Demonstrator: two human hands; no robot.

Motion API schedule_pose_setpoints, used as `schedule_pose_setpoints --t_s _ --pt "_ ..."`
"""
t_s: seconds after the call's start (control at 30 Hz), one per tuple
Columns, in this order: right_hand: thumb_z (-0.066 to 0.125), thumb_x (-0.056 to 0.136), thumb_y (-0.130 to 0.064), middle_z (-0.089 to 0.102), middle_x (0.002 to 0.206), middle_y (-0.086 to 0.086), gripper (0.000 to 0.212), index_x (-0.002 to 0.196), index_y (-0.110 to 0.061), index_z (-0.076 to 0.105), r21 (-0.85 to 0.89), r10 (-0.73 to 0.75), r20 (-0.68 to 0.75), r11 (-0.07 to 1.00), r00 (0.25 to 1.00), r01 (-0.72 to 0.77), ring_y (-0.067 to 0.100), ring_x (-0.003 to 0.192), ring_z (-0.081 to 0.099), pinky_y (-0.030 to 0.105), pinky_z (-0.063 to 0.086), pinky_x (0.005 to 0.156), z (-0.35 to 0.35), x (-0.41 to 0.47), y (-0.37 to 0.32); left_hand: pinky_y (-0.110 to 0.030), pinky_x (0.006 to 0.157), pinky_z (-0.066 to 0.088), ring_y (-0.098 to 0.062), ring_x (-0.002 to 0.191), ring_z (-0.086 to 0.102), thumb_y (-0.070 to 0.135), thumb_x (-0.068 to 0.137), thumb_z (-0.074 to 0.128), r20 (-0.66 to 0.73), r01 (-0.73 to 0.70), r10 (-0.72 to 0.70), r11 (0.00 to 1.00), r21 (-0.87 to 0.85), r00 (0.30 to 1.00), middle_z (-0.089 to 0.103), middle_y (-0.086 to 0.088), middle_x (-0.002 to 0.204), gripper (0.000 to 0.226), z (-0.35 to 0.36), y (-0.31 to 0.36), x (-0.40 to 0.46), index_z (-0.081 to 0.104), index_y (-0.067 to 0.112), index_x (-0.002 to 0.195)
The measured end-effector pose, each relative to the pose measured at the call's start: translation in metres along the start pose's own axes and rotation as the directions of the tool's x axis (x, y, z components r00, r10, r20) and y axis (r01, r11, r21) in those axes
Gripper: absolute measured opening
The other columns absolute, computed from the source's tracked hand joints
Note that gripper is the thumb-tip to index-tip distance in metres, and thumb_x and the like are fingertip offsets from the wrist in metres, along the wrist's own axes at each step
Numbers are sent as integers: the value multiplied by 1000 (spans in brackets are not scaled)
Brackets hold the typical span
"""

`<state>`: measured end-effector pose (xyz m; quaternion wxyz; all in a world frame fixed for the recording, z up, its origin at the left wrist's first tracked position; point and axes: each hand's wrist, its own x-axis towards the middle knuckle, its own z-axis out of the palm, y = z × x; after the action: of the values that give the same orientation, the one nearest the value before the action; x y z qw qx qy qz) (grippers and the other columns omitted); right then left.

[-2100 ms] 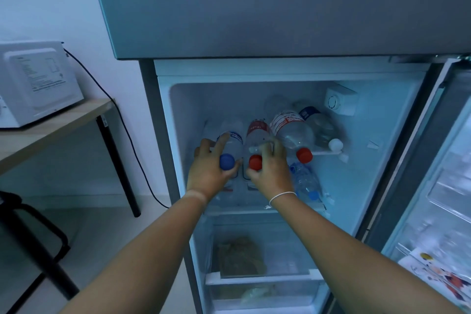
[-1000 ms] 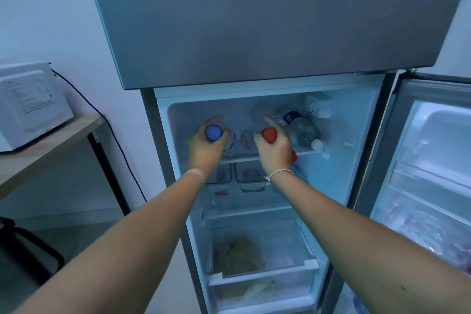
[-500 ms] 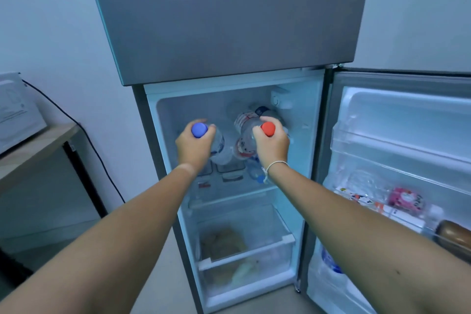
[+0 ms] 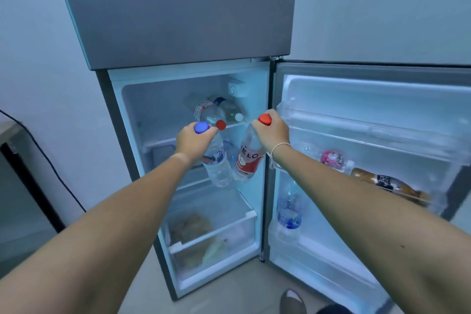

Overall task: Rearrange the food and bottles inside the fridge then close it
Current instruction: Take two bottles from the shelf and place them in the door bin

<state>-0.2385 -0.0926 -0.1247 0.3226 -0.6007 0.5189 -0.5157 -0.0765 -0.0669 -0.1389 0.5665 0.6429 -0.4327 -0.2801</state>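
Observation:
The fridge (image 4: 188, 79) stands open, its door (image 4: 369, 99) swung out to the right. My left hand (image 4: 192, 141) grips the neck of a blue-capped water bottle (image 4: 218, 166) that hangs upright in front of the shelves. My right hand (image 4: 272, 132) holds a red-capped bottle with a red label (image 4: 248, 158) by its neck, close to the door's hinge side. On the top shelf lie two more bottles, one with a red cap (image 4: 209, 115) and one with a white cap (image 4: 233, 113).
The door racks hold a pink packet (image 4: 331, 158), a brown bottle (image 4: 387, 183) lying down and a blue-labelled bottle (image 4: 289, 209) lower down. The crisper drawer (image 4: 211, 234) holds bagged food. A wooden table (image 4: 7, 132) with a black cable stands left. My shoe (image 4: 293, 301) is on the floor.
Both hands have pulled their bottles off the top shelf, out and down. The view has swung right, showing the open door and its racks.

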Motion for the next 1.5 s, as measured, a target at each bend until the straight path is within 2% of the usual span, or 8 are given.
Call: schedule_pose_setpoints --t_s 0.1,0.2,0.33,0.57,0.77,0.9,1.2,1.5 --pt "56 82 -14 51 83 7 12 90 -5 54 -43 34 10 999 999 -33 24 77 43 28 35 69 -15 -11 15 -52 60 60 -27 77 58 23 76 63 74 30 -30 1000 1 997 56 -6 87 20 17 -8 -11 65 9 89" --pt "57 80 -15 47 72 1 7 81 -12 50 -87 69 22 994 997 -67 24 76 43 29 35 68 -29 -21 30 -53 57 60 -25 74 54 24 70 62 127 28 -28 1000 7 992 53 -6 81 7 37 -15 -22 63 17 73" --pt "57 82 -17 52 86 6 9 85 -16 49 -169 85 40 983 996 -77 25 79 45 28 35 69 -47 -32 50 -55 58 59 -28 74 59 27 66 63 177 62 -63 998 16 982 55 -7 82 32 60 -25 -36 66 4 88" --pt "60 81 -20 50 78 5 14 83 -14 49 -231 163 39 961 986 -150 24 76 46 30 37 67 -80 -43 90 -51 59 60 -27 75 53 20 75 65 282 108 -112 994 30 953 49 -7 82 13 106 -44 -60 56 15 68" --pt "59 80 -15 50 75 4 12 77 -15 46 -281 239 -7 931 971 -231 23 74 46 28 32 51 -112 -50 131 -47 58 61 -23 73 53 20 78 65 369 137 -151 988 65 917 52 -3 82 9 155 -59 -80 61 15 83" --pt "59 80 -15 52 92 7 17 95 -19 51 -259 306 -57 915 950 -310 24 79 47 29 37 68 -135 -50 158 -42 57 61 -25 81 55 21 78 67 422 170 -188 982 80 887 55 -4 93 7 192 -67 -91 62 19 82" --pt "59 80 -12 61 95 17 13 91 -6 56 -356 287 -65 888 956 -291 32 87 55 36 46 80 -167 -50 219 -48 72 60 -24 93 53 18 83 65 512 198 -230 973 116 828 56 -5 103 23 265 -92 -100 63 17 106" --pt "57 82 -7 55 95 7 20 102 -4 59 -248 381 -127 882 916 -401 24 87 50 26 37 76 -180 -39 266 -45 68 60 -22 91 54 17 81 67 501 206 -245 969 133 830 56 -4 98 24 308 -135 -86 64 19 105"
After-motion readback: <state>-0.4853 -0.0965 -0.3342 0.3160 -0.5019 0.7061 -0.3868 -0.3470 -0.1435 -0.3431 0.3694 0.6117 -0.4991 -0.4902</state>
